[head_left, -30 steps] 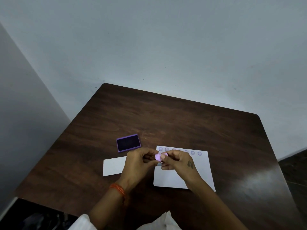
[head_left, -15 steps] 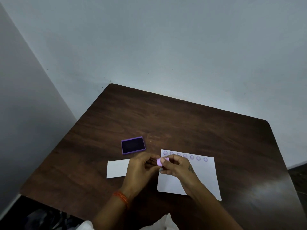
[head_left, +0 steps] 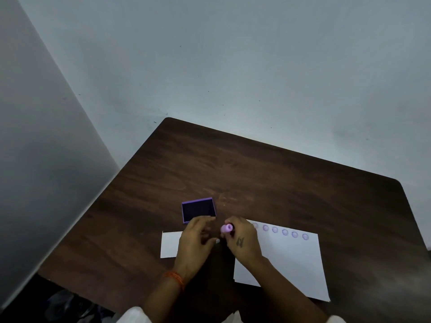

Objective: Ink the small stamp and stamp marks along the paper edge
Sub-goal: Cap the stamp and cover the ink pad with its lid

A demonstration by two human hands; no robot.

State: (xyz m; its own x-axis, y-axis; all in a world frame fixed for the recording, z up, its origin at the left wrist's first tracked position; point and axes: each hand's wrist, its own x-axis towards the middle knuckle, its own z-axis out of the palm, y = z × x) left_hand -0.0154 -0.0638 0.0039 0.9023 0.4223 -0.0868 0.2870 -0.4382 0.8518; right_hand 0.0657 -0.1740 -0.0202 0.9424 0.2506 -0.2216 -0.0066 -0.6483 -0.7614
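Observation:
My right hand grips a small pink-purple stamp, held up with its round end showing, just left of the white paper. A row of several purple round marks runs along the paper's far edge. My left hand hovers beside the stamp with its fingers spread and nothing in them; its fingertips reach the near edge of the open purple ink pad. The pad's dark ink face is uncovered.
A smaller white card lies on the dark wooden table, partly under my left hand. Pale walls close in behind and to the left. The table's right edge drops off at far right.
My hands have come apart: the left one let go of the stamp and opened toward the ink pad. The right hand keeps the stamp, now turned up.

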